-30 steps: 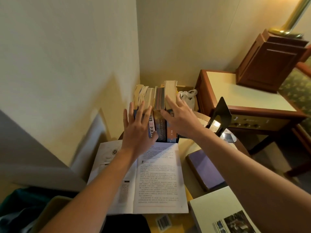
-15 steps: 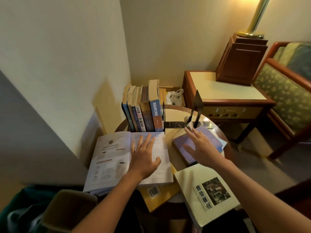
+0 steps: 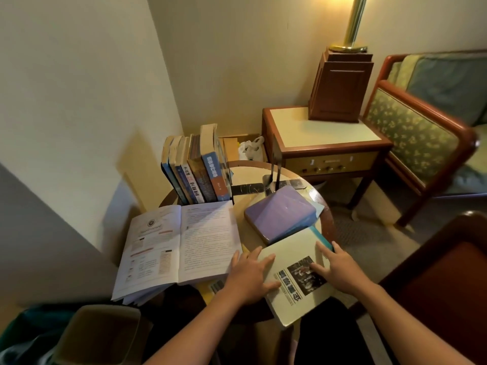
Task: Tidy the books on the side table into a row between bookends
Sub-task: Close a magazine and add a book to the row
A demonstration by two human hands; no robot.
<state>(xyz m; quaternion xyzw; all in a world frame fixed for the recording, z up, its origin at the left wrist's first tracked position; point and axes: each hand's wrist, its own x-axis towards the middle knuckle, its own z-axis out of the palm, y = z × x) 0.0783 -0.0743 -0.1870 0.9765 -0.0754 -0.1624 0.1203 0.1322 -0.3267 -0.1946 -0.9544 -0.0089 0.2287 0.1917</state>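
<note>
A cream book (image 3: 292, 246) was seen at the lower centre of the frame, with both hands laid flat on it and nothing gripped: the left hand (image 3: 250, 275) with fingers spread over its left edge, the right hand (image 3: 340, 270) with fingers straight on its cover. A purple book (image 3: 279, 217) lay just above it and an open book (image 3: 181, 243) to the left. A row of upright books (image 3: 197, 167) stood at the centre on the side table (image 3: 247, 172), with a black bookend (image 3: 275, 164) set apart to its right

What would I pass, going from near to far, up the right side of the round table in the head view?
cream book → purple book → black bookend → wooden nightstand → lamp base
</note>
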